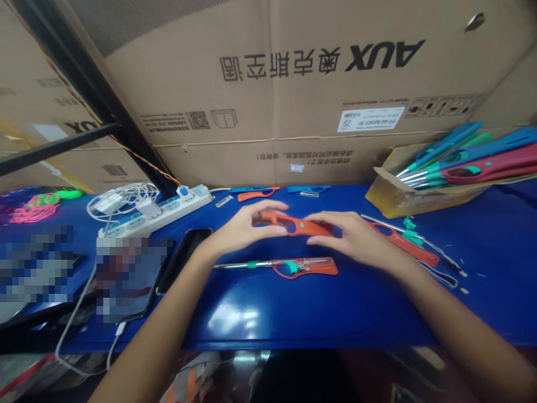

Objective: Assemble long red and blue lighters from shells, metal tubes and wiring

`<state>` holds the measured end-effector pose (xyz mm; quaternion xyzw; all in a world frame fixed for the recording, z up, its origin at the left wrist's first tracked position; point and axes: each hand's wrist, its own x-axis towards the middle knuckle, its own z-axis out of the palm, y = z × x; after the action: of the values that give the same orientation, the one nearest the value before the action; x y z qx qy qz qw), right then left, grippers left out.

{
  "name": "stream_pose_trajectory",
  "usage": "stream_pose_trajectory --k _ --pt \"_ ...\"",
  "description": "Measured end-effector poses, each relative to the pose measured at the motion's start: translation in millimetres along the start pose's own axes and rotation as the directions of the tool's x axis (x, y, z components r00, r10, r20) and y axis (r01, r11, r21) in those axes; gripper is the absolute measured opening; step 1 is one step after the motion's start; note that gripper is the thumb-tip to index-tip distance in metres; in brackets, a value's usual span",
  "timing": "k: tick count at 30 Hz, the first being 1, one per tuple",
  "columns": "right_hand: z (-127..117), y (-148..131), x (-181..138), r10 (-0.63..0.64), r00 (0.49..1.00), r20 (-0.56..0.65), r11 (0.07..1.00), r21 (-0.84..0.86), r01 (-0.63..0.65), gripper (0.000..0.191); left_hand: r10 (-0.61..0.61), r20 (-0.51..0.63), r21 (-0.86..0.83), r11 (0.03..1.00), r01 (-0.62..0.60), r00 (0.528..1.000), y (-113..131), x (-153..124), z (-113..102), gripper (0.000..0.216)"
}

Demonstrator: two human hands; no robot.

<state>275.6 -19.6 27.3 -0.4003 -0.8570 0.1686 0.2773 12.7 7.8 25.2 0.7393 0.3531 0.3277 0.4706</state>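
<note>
Between my two hands is an orange lighter casing [308, 227], raised a little above the blue table. My left hand [245, 226] pinches its narrow left end, and my right hand [346, 232] grips the wide handle end. A small green part shows at its middle. Below it lies an opened stick lighter [308, 267] with a metal tube, a green trigger and its inner parts exposed. To the right of my right hand, another orange casing half [413, 243] rests beside loose green pieces [413, 235] and a metal tube.
A cardboard box [390, 193] of several stick lighters stands at the back right. Blue and orange casing pieces [258, 193] lie along the back by a large carton [268, 101]. On the left are a power strip [168, 210], cables, a phone [184, 257] and a tablet [138, 274].
</note>
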Motion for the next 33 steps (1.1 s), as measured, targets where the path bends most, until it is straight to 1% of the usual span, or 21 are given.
stream_pose_trajectory --k 1,2,4,6,8,10,12,15,17,19,21,22,24,26,28,31,33 --pt "-4 1 -1 -0.010 1.000 0.024 1.000 -0.017 0.010 0.036 0.004 0.005 0.095 0.995 -0.004 1.000 1 -1 -5 0.043" --pt "-7 2 -2 -0.013 0.999 0.050 1.000 -0.026 0.014 0.032 0.005 0.040 0.185 0.983 -0.013 0.999 1 -2 -8 0.036" --pt "-11 2 -4 -0.003 0.994 0.111 1.000 -0.026 0.006 0.023 -0.019 0.157 0.325 0.945 -0.033 0.987 -1 -3 -11 0.027" --pt "-13 2 -5 0.007 0.985 0.170 1.000 -0.022 -0.003 0.024 -0.070 0.272 0.386 0.921 -0.042 0.960 -2 -4 -11 0.024" --pt "-13 2 -6 0.006 0.984 0.177 0.999 -0.038 0.001 0.024 -0.089 0.317 0.400 0.915 -0.048 0.944 -2 -5 -10 0.025" --pt "-11 2 -7 0.000 0.988 0.155 0.998 -0.070 0.011 0.030 -0.074 0.300 0.389 0.920 -0.051 0.951 1 -6 -9 0.028" --pt "-10 2 -9 -0.011 0.990 0.139 0.993 -0.111 0.027 0.042 -0.058 0.238 0.368 0.929 -0.035 0.970 5 -7 -11 0.028" --pt "-7 2 -13 -0.004 0.992 0.126 0.981 -0.191 0.028 0.041 -0.095 0.139 0.286 0.957 0.052 0.986 11 -10 -16 0.028" --pt "-4 0 -16 0.027 0.990 0.136 0.967 -0.254 0.008 0.040 -0.168 0.139 0.225 0.965 0.134 0.976 11 -13 -18 0.034" --pt "-3 -2 -19 0.061 0.982 0.177 0.956 -0.293 -0.006 0.039 -0.234 0.179 0.220 0.956 0.193 0.956 11 -14 -19 0.032" --pt "-4 -5 -21 0.076 0.973 0.217 0.957 -0.290 -0.010 0.035 -0.240 0.204 0.297 0.939 0.173 0.949 10 -14 -18 0.023" --pt "-5 -7 -22 0.069 0.972 0.226 0.961 -0.276 -0.004 0.033 -0.212 0.201 0.360 0.924 0.129 0.956 9 -13 -18 0.020" --pt "-7 -12 -25 0.043 0.979 0.199 0.964 -0.267 0.012 0.032 -0.106 0.185 0.507 0.862 -0.003 0.977 10 -12 -17 0.016" --pt "-7 -17 -32 0.024 0.993 0.114 0.955 -0.297 0.011 0.034 0.020 0.182 0.627 0.768 -0.132 0.983 13 -14 -15 0.014" --pt "-2 -22 -43 0.011 1.000 0.002 0.946 -0.323 -0.010 0.037 0.136 0.175 0.686 0.694 -0.220 0.975 17 -22 -11 0.016" --pt "16 -27 -62 -0.008 0.988 -0.153 0.953 -0.299 -0.039 0.039 0.285 0.119 0.725 0.630 -0.280 0.951 17 -43 -1 0.023" --pt "30 -28 -73 -0.008 0.975 -0.224 0.960 -0.275 -0.055 0.035 0.320 0.057 0.751 0.611 -0.252 0.946 12 -59 8 0.025"
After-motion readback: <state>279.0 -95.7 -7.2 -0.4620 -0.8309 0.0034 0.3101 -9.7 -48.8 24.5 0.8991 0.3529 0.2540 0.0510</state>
